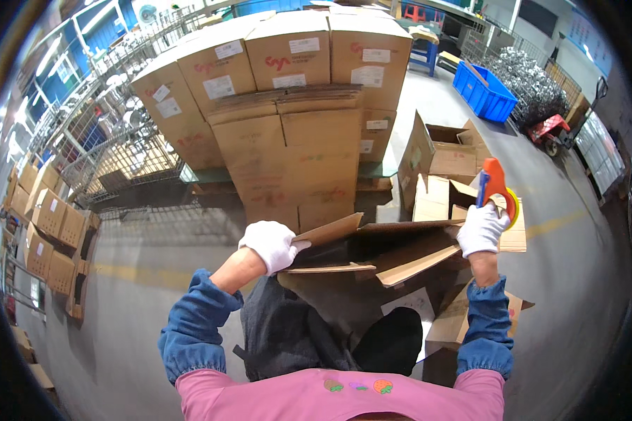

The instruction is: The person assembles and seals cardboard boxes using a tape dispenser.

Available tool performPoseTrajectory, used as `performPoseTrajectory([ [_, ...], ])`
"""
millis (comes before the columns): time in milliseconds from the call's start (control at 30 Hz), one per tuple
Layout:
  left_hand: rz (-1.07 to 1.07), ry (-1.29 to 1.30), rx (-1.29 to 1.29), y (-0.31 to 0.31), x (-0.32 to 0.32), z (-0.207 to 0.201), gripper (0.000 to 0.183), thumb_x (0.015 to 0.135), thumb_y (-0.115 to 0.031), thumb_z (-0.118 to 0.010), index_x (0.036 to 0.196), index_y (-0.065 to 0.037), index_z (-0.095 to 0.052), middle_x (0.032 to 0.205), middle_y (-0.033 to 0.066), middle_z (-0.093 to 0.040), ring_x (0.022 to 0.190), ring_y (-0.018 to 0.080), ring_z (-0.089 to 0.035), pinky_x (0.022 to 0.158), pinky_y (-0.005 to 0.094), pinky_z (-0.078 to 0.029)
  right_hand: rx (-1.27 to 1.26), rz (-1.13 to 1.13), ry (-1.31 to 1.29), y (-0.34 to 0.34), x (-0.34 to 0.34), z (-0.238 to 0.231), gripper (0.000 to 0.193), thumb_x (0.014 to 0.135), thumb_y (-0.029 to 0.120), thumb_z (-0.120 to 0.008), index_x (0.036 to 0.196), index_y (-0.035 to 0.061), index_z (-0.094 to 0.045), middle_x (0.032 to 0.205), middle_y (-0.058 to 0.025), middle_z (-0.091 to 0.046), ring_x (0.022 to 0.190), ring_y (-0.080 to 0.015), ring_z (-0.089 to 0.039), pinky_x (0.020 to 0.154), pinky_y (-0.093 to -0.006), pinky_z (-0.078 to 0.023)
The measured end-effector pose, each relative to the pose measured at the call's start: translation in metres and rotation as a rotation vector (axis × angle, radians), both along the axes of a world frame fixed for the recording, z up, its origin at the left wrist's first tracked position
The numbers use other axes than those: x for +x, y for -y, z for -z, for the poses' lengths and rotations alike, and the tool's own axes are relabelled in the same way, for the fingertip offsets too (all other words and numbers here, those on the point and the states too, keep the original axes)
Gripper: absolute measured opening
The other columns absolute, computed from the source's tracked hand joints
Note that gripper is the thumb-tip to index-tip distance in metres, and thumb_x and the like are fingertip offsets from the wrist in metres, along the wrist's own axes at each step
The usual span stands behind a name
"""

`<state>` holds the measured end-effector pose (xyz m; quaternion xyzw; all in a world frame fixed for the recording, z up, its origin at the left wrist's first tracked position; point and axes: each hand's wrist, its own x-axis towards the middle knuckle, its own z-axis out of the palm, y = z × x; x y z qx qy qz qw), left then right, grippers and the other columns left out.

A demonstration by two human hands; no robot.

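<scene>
Tube lights (pixel 48 56) glare at upper left, with fisheye bending and black corners.

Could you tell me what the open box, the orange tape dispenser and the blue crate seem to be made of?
Open box: matt brown cardboard, probably corrugated; its stiff flaps show thick, pale edges.
Orange tape dispenser: likely smooth plastic, from its even, bright colour.
Blue crate: probably moulded plastic, smooth-looking, with evenly coloured walls and rim.

Grey floor (pixel 140 337), on it wooden pallet (pixel 79 298), blue bin (pixel 495 103), red pallet jack (pixel 548 128)
</scene>
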<state>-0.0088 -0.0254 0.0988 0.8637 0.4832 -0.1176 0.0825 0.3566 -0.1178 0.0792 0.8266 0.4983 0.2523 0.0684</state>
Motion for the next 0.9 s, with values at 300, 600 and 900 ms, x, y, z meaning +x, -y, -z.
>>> performPoseTrajectory([
  [300, 0.0, 0.037, 0.005, -0.001, -0.009, 0.007, 0.049, 0.086, -0.049, -0.047, 0.074, -0.008, -0.07, 0.069, 0.0167, -0.064, 0.068, 0.0349, -0.063, 0.063, 0.0414, -0.05, 0.369, 0.501, -0.774, 0.046, 0.038, 0.052, 0.058, 0.066, 0.059, -0.069, 0.096, 0.0101, -0.068, 0.102, -0.021, -0.061, 0.094, -0.0319, -0.058, 0.078, -0.0421, -0.044],
  [600, 0.065, 0.061, 0.037, 0.006, 0.005, 0.004, 0.047, 0.086, -0.046, -0.049, 0.074, -0.006, -0.069, 0.067, 0.0184, -0.062, 0.066, 0.0362, -0.062, 0.062, 0.0426, -0.049, 0.622, 0.179, -1.748, 0.056, -0.044, 0.113, 0.031, 0.072, 0.022, -0.072, 0.086, -0.0052, -0.067, 0.079, -0.0106, -0.067, 0.072, -0.0173, -0.061, 0.068, -0.0308, -0.048],
  [900, -0.134, 0.343, -0.221, -0.013, -0.039, -0.028, 0.048, 0.085, -0.049, -0.053, 0.083, -0.003, -0.068, 0.074, 0.0206, -0.064, 0.072, 0.0369, -0.061, 0.066, 0.0375, -0.048, 0.345, -0.693, -0.817, 0.071, -0.001, 0.031, 0.022, 0.07, 0.014, -0.07, 0.083, -0.0045, -0.067, 0.078, -0.013, -0.067, 0.069, -0.0159, -0.063, 0.064, -0.0276, -0.051],
])
